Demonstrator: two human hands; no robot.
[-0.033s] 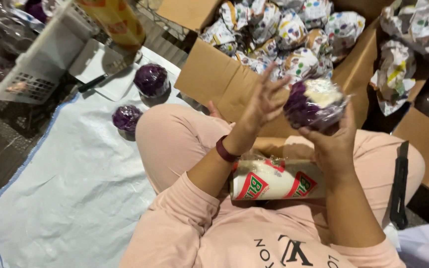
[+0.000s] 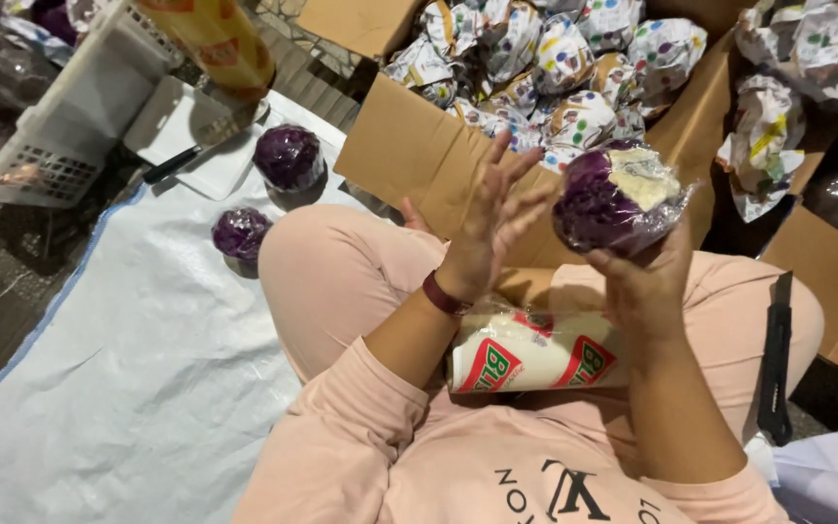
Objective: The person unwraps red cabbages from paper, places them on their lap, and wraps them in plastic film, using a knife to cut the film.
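Note:
My right hand (image 2: 648,287) holds up a purple cabbage (image 2: 605,202) wrapped in clear film, its pale cut stem facing up. Just left of the cabbage, my left hand (image 2: 490,221) is raised with fingers spread and holds nothing. A roll of cling film (image 2: 533,353) in a white, red and green wrapper lies across my lap, under both forearms. I sit with pink-trousered legs bent on a white sheet (image 2: 138,369).
Two wrapped purple cabbages (image 2: 288,155) (image 2: 241,233) sit on the sheet at left. An open cardboard box (image 2: 409,146) ahead holds several paper-wrapped heads (image 2: 555,68). A white basket (image 2: 70,107), a white board (image 2: 181,116) with a black-handled knife (image 2: 172,163), and a black cutter (image 2: 778,359) lie nearby.

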